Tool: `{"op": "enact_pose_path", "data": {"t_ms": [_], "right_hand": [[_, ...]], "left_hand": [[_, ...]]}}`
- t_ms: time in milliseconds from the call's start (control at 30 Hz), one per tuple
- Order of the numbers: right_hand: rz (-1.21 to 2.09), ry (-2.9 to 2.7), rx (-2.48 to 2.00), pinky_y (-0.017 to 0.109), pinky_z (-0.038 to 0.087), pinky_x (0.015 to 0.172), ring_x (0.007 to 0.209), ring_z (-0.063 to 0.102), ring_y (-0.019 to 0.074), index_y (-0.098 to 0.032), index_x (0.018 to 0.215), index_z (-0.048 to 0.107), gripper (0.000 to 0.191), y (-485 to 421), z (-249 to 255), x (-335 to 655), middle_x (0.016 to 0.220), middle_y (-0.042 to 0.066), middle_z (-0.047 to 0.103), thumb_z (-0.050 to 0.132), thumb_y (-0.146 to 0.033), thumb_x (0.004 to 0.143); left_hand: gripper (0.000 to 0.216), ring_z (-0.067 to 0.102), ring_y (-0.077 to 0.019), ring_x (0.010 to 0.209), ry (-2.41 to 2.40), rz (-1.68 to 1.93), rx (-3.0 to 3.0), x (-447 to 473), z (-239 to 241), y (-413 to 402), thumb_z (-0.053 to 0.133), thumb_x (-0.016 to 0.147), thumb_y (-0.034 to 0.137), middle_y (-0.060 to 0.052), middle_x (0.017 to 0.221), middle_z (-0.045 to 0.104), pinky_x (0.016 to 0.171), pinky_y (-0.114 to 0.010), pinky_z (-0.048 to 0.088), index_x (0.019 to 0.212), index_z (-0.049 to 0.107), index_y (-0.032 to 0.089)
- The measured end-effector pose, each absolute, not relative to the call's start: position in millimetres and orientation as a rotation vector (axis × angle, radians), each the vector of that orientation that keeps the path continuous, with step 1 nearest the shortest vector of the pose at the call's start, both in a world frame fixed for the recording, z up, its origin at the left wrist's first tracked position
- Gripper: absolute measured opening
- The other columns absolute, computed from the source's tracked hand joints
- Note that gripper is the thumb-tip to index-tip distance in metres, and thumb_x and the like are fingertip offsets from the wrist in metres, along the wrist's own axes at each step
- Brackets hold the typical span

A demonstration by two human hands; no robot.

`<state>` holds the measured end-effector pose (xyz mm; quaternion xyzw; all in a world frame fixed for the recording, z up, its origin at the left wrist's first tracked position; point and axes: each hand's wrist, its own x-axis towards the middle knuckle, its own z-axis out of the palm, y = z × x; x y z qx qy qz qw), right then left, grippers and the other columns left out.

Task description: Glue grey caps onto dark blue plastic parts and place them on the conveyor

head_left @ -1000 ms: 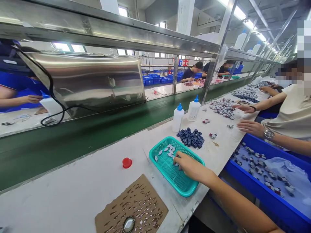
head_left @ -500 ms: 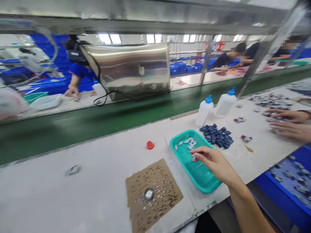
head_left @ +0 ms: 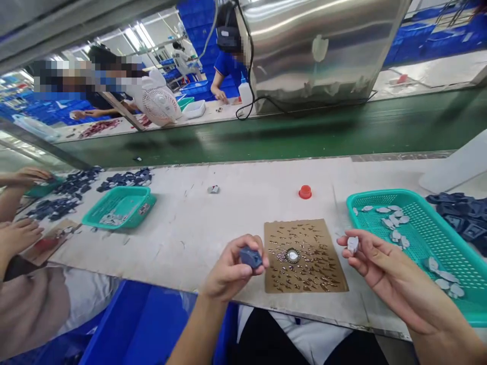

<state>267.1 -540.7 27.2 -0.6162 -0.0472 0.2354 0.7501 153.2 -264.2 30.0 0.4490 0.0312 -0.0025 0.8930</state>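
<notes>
My left hand (head_left: 230, 268) pinches a dark blue part (head_left: 250, 257) just left of the cardboard sheet (head_left: 304, 256). My right hand (head_left: 375, 261) pinches a small white piece (head_left: 352, 244) just right of it.

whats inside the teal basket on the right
The teal basket holds loose small pale pieces scattered over its mesh floor. The right hand covers part of its near left edge.

Bare forearms — perhaps dark trousers

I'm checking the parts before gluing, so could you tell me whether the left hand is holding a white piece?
No, the left hand pinches a dark blue piece; the white piece is in the right hand.
</notes>
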Motion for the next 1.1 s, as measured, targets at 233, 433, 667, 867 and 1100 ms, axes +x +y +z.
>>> {"op": "enact_pose_path", "data": {"t_ms": [233,433,667,867,1100], "right_hand": [[0.584,-0.055,-1.438,0.030,0.065,0.063,0.069,0.071,0.0184,-0.023,0.105,0.075,0.048,-526,32,261,0.085,0.007,0.075,0.089,-0.055,0.072],[0.571,-0.063,-1.574,0.028,0.066,0.078,0.096,0.078,0.0265,-0.024,0.091,0.076,0.040,-516,30,251,0.098,0.010,0.079,0.093,-0.051,0.067],[0.445,-0.353,-1.762,0.018,0.063,0.078,0.109,0.074,0.0216,-0.034,0.102,0.081,0.029,-518,15,250,0.118,0.006,0.075,0.089,-0.044,0.076],[0.585,-0.390,-1.934,0.021,0.064,0.085,0.110,0.074,0.0211,-0.036,0.119,0.078,0.036,-534,2,252,0.126,0.005,0.076,0.076,-0.053,0.087],[0.058,-0.615,-2.337,0.023,0.061,0.085,0.102,0.076,0.0159,-0.037,0.104,0.079,0.021,-517,6,244,0.109,-0.007,0.080,0.076,-0.052,0.090]], "left_hand": [[0.037,0.074,-0.0146,0.081,0.265,0.034,0.663,122,-10,-324,0.097,0.067,0.019,0.000,0.087,0.074,0.061,-0.015,0.059,0.095,0.074,0.024],[0.042,0.073,-0.0090,0.074,0.406,0.068,0.643,108,-21,-332,0.097,0.061,0.005,0.000,0.085,0.077,0.068,-0.013,0.057,0.094,0.077,0.022],[0.036,0.076,-0.0155,0.089,0.399,0.220,0.724,112,-14,-332,0.095,0.063,0.004,-0.001,0.100,0.073,0.073,-0.020,0.062,0.089,0.083,0.024],[0.037,0.075,-0.0144,0.088,0.456,0.244,0.748,104,-24,-333,0.098,0.064,0.014,-0.004,0.093,0.079,0.076,-0.018,0.061,0.097,0.083,0.024],[0.043,0.076,-0.0112,0.088,0.485,0.319,0.755,94,-22,-332,0.091,0.068,0.001,0.000,0.095,0.081,0.080,-0.014,0.061,0.103,0.082,0.026]]}}
